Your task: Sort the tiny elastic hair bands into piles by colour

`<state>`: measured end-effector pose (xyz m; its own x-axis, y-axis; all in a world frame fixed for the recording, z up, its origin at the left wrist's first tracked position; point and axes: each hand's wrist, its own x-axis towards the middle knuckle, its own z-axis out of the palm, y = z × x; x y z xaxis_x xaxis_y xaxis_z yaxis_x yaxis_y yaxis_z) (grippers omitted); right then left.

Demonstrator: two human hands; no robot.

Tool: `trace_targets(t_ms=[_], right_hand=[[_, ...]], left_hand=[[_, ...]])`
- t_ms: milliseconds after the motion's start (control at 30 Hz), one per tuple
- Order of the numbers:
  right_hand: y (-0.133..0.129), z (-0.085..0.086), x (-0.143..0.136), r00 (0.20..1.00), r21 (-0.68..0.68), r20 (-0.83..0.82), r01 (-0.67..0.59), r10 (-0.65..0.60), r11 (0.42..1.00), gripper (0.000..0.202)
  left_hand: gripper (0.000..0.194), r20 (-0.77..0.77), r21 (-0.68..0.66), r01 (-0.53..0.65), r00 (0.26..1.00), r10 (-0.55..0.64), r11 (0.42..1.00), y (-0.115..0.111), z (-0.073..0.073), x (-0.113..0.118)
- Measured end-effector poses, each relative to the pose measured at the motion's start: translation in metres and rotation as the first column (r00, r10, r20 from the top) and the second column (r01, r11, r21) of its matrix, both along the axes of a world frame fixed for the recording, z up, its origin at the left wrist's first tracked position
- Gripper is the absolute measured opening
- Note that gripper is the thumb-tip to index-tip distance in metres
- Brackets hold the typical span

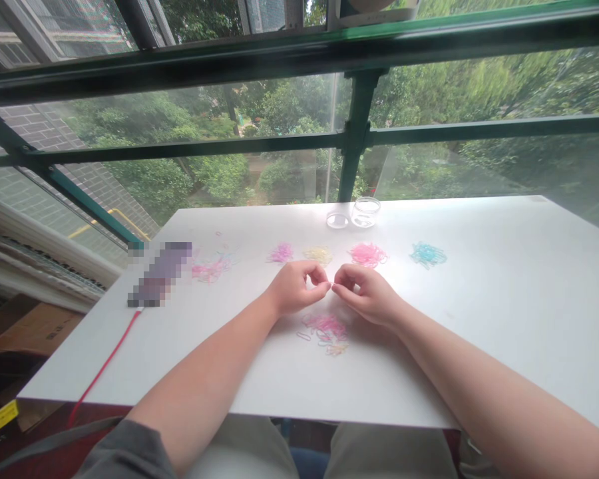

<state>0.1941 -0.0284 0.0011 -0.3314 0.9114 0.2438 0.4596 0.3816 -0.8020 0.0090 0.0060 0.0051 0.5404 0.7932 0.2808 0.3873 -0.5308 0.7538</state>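
My left hand (299,287) and my right hand (367,293) meet over the middle of the table, thumb and fingertips of each pinched together. Between the fingertips shows a tiny pale pink bit, apparently a rubber band (331,285); its full shape is hidden. Just below the hands lies a loose mixed pile of rubber bands (327,326), mostly pink with some pale ones. Beyond the hands sit small piles sorted by colour: purple bands (280,253), yellow bands (318,254), pink bands (367,255) and blue bands (428,253).
Another mixed pile of bands (212,267) lies at the left, beside a blurred-out phone-like object (162,274) with a red cable (104,366). A clear round jar (366,211) and its lid (337,220) stand at the back edge of the white table (504,286), before a green-framed window.
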Motion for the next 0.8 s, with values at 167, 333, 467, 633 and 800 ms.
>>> trace_targets(t_ms=[167,333,467,633,800], right_hand=[[-0.0007,-0.0007,0.0,1.0,0.008,0.003,-0.006,0.006,1.0,0.01],[-0.001,-0.0003,0.0005,1.0,0.031,0.013,0.012,-0.012,0.999,0.009],[-0.0004,0.0004,0.0011,1.0,0.027,0.008,0.027,-0.027,0.999,0.009],[0.0008,0.001,0.001,0.998,0.02,-0.042,0.051,-0.05,0.999,0.008],[0.0012,0.0015,0.0018,0.988,0.072,-0.148,0.057,-0.046,0.996,0.005]], left_hand=[[0.008,0.021,-0.032,0.025,0.999,-0.024,0.999,-0.0004,0.0001,0.0007],[0.008,0.004,-0.076,0.005,1.0,-0.005,0.997,-0.001,-0.003,0.0012],[0.012,0.049,-0.088,0.005,0.999,0.0,0.996,0.0,-0.0039,0.0011],[0.016,0.107,-0.06,-0.028,0.994,0.035,0.998,0.0013,-0.004,-0.0001],[0.013,0.184,0.036,-0.071,0.981,0.064,0.997,0.0002,-0.0014,-0.0007]])
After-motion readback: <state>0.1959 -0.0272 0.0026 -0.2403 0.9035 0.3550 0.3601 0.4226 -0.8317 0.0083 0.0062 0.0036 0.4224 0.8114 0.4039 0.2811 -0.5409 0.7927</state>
